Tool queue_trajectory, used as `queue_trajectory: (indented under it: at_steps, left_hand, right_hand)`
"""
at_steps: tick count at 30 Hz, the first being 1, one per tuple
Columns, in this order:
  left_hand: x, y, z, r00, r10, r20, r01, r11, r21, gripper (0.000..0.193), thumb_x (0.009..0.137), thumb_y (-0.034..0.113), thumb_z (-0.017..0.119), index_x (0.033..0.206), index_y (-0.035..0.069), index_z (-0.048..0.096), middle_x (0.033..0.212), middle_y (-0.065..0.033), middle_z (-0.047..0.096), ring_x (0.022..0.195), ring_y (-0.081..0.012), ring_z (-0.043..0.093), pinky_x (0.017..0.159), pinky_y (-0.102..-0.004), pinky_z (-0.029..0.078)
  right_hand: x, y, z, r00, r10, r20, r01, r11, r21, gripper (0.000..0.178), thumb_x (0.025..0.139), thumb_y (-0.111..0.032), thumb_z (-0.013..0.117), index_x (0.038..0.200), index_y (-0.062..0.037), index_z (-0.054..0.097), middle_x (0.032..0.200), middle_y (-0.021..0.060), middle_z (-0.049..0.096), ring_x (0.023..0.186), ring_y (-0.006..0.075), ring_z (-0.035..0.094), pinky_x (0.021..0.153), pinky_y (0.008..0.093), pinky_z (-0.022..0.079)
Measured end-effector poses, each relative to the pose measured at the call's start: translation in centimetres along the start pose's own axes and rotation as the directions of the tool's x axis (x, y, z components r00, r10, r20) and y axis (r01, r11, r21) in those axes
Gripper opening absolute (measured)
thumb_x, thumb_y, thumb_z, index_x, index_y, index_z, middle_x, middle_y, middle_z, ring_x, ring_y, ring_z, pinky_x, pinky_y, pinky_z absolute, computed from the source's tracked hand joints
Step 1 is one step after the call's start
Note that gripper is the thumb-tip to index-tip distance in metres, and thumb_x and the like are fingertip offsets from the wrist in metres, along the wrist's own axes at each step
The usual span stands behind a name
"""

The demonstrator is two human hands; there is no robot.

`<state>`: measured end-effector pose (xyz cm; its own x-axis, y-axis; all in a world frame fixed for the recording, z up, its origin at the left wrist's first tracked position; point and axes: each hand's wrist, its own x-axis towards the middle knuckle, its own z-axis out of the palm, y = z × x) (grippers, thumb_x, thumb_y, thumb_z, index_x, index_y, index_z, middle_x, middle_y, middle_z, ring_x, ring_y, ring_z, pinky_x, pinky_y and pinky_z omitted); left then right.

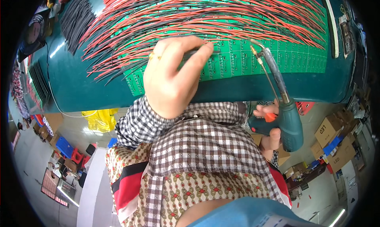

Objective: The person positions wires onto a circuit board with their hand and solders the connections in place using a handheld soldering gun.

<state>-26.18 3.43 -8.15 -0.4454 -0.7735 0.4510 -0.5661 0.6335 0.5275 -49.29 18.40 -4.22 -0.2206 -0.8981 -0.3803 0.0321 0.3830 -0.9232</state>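
Wrapping right hand (272,140) around soldering gun (292,126) at near right; holding left hand (171,78), nearly closed, over wires (206,18) on green boards (297,60); cannot tell if pinching any.

Short dark capitals stand on two brown boxes at the right, the upper box (329,127) and the lower box (342,154), and they read the same on both. Any print on the green boards (233,62) is too small to read.
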Motion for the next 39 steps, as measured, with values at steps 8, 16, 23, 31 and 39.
queue_trajectory:
  at_steps: [8, 16, 23, 31, 39]
  left_hand:
    - [0.2, 0.6, 2.0, 0.998, -0.058, 0.029, 0.056, 0.997, 0.059, 0.039, 0.066, -0.004, 0.064, 0.104, 0.003, 0.068, 0.09, -0.0051, 0.059, 0.072, -0.0203, 0.056, 0.062, -0.0302, 0.05]
    - [-0.3, 0.3, 1.9, 0.998, -0.069, -0.006, 0.069, 0.998, 0.014, 0.036, 0.064, -0.005, 0.067, 0.099, 0.002, 0.069, 0.09, -0.0058, 0.061, 0.072, -0.0204, 0.058, 0.06, -0.0307, 0.05]
    - [-0.4, 0.4, 1.9, 0.999, -0.055, 0.003, 0.055, 0.998, 0.006, 0.037, 0.063, -0.004, 0.066, 0.1, 0.002, 0.069, 0.089, -0.006, 0.061, 0.073, -0.0209, 0.058, 0.06, -0.031, 0.05]
    - [-0.5, 0.3, 1.9, 0.999, -0.048, 0.007, 0.047, 0.999, 0.014, 0.038, 0.062, -0.004, 0.064, 0.1, 0.002, 0.068, 0.09, -0.0061, 0.06, 0.074, -0.0208, 0.058, 0.062, -0.0309, 0.05]
    - [-0.5, 0.2, 1.9, 0.999, -0.042, -0.005, 0.042, 0.999, 0.021, 0.038, 0.063, -0.004, 0.064, 0.1, 0.002, 0.068, 0.09, -0.006, 0.059, 0.074, -0.0208, 0.058, 0.062, -0.0307, 0.05]
  right_hand:
    - [0.0, -0.1, -0.4, 0.999, -0.048, -0.002, 0.048, 0.998, -0.044, 0.087, 0.089, -0.055, 0.056, 0.137, 0.014, 0.032, 0.112, 0.0192, 0.059, 0.098, 0.0302, 0.065, 0.079, 0.036, 0.058]
    - [-0.2, 0.0, -0.6, 1.0, 0.009, 0.027, -0.009, 1.0, 0.0, 0.086, 0.087, -0.052, 0.06, 0.137, 0.0132, 0.034, 0.108, 0.0176, 0.06, 0.097, 0.0284, 0.064, 0.082, 0.0373, 0.056]
    - [-0.1, 0.6, -1.4, 0.983, 0.004, 0.182, -0.019, 0.997, 0.078, 0.055, 0.087, -0.043, 0.069, 0.115, 0.0011, 0.053, 0.108, 0.0124, 0.059, 0.105, 0.0233, 0.058, 0.093, 0.0382, 0.046]
    - [0.0, 0.8, -0.4, 0.988, 0.037, 0.149, -0.051, 0.994, 0.094, 0.049, 0.084, -0.035, 0.074, 0.109, 0.0023, 0.057, 0.102, 0.0122, 0.061, 0.099, 0.024, 0.061, 0.094, 0.0405, 0.049]
    - [0.3, 0.7, 0.5, 0.997, 0.049, 0.06, -0.051, 0.999, 0.018, 0.064, 0.082, -0.049, 0.07, 0.107, 0.0074, 0.053, 0.093, 0.0135, 0.059, 0.089, 0.0239, 0.061, 0.086, 0.041, 0.053]
